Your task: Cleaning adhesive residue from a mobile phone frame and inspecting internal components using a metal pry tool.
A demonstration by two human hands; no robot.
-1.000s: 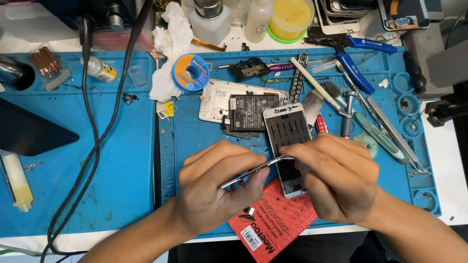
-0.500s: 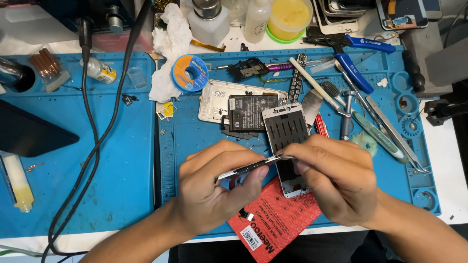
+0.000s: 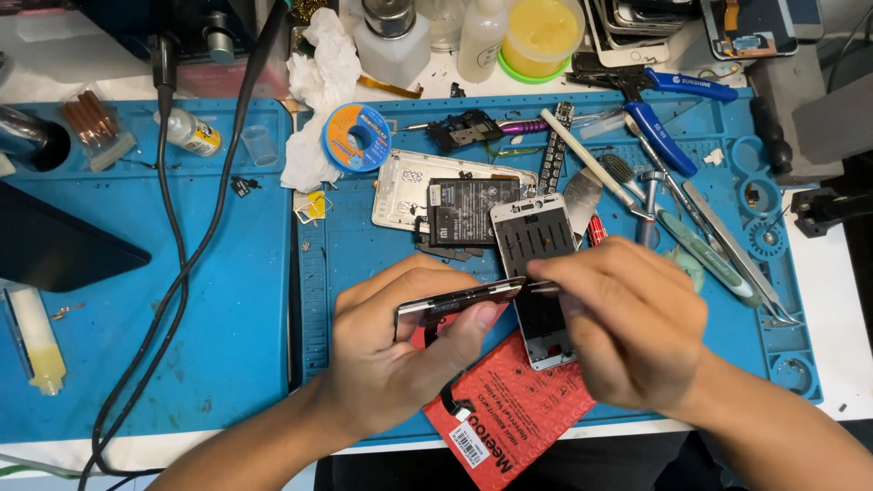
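My left hand grips a thin phone screen panel, held edge-on above the blue work mat. My right hand pinches a slim metal tool whose tip meets the panel's right end. Under the hands lies a white phone frame with its inside facing up. A red packet sits below it near the mat's front edge. Behind the frame rests a white back housing with a black battery.
Blue-handled cutters, tweezers, a brush and screwdrivers crowd the mat's right side. A solder reel, crumpled tissue, bottles and a yellow tub stand at the back. Black cables run down the left; a glue tube lies far left.
The screen panel has tilted slightly and my left thumb has shifted along it. My right hand has moved a little with the tool tip staying at the panel's end.
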